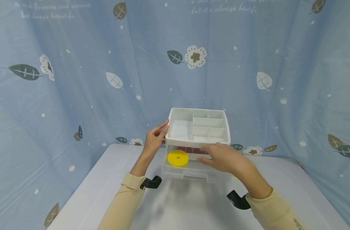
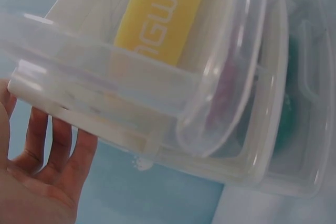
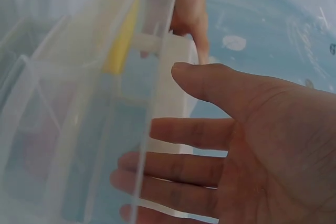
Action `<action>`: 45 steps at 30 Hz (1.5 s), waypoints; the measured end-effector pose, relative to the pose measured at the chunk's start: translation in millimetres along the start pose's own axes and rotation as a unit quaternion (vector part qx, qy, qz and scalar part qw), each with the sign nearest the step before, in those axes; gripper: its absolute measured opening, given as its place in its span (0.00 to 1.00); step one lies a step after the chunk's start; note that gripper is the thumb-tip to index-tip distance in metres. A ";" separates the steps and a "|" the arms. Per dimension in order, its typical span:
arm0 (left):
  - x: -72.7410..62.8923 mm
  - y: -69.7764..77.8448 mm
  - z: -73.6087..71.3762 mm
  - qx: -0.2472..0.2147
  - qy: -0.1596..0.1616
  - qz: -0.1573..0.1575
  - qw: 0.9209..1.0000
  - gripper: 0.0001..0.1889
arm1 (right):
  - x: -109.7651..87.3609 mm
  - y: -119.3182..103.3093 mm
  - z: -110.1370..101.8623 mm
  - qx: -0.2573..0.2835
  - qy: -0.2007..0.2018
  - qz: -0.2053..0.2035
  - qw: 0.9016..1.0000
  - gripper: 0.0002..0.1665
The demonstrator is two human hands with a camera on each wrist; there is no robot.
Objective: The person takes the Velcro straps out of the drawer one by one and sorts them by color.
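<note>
A drawer organizer (image 1: 198, 141) with a white divided top and clear plastic drawers stands on the table. Its pulled-out clear drawer (image 1: 175, 172) carries a flat yellow disc (image 1: 178, 158) with a small centre hole; the left wrist view shows lettering on a yellow surface (image 2: 163, 17). My left hand (image 1: 155, 138) holds the organizer by its left side near the top rim, fingers along the wall. My right hand (image 1: 225, 158) is at the front right, over the drawer. In the right wrist view its fingers (image 3: 184, 169) are extended and spread, fingertips overlapping the clear wall.
A reddish item (image 1: 189, 149) shows inside the organizer behind the disc. Something green (image 2: 286, 119) shows through a clear drawer. The white table (image 1: 105, 198) surrounds the organizer, and a blue patterned curtain (image 1: 151, 64) hangs behind. Each wrist wears a black camera mount (image 1: 153, 182).
</note>
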State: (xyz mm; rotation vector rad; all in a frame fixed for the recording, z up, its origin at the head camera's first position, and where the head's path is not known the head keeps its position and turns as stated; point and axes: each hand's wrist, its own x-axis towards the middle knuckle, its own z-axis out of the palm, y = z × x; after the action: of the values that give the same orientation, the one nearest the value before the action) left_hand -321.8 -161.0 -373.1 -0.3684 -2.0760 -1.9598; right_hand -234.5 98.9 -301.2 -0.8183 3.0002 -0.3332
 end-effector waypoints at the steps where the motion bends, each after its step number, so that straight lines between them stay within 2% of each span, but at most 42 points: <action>1: -0.3 0.0 0.2 0.000 -0.001 0.001 1.000 0.19 | 1.0 -1.2 2.0 0.000 0.003 0.001 1.000 0.25; 10: -1.6 0.3 1.8 0.001 -0.011 0.004 1.000 0.20 | 11.3 -11.0 12.5 -0.009 0.027 -0.007 1.000 0.23; 23: -2.3 -1.0 1.8 0.003 -0.007 0.003 1.000 0.20 | 33.8 -28.6 38.3 -0.006 0.059 -0.028 0.998 0.28; 32: -2.8 0.3 0.8 -0.003 -0.016 0.000 1.000 0.20 | 44.4 -37.3 46.8 0.015 0.044 -0.034 0.998 0.27; 41: -2.4 0.8 -1.6 -0.002 -0.022 -0.004 1.000 0.21 | 53.1 -44.8 48.4 -0.025 0.012 -0.022 0.999 0.28; 45: -2.6 0.6 -2.8 -0.002 -0.018 0.001 1.000 0.20 | 54.4 -46.1 48.8 -0.019 0.013 -0.037 0.999 0.26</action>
State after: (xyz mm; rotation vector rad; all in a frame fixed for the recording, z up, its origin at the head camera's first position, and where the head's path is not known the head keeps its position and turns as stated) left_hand -319.1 -163.7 -373.4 -0.4099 -2.0941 -1.9704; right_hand -255.0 23.0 -337.0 -0.9380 3.0145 -0.2918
